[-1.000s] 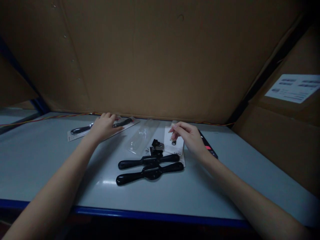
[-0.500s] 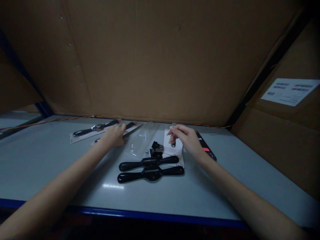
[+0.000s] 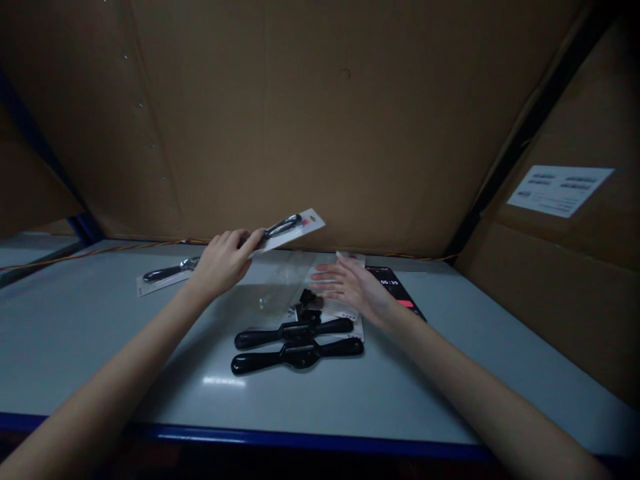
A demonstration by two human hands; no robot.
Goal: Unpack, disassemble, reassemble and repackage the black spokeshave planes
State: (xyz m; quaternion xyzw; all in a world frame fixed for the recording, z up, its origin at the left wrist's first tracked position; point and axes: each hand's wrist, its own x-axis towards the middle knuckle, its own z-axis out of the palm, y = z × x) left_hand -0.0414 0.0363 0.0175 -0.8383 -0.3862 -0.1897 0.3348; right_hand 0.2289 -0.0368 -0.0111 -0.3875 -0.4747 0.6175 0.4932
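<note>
My left hand grips the edge of a white blister card holding a black-handled tool, raised above the table. Another carded tool lies flat beyond that hand. My right hand hovers open, fingers spread, above a white instruction card and a transparent plastic blister. Just below it lie small black metal parts. Two black spokeshaves rest side by side nearer me, and neither hand touches them.
A phone showing a timer lies beyond my right hand on the grey table, which has a blue front edge. Cardboard walls rise behind and to the right. Orange wires run along the back edge.
My left hand has lifted the carded tool off the table, up and to the right. My right hand has opened, moving left from its pinch above the white card.
</note>
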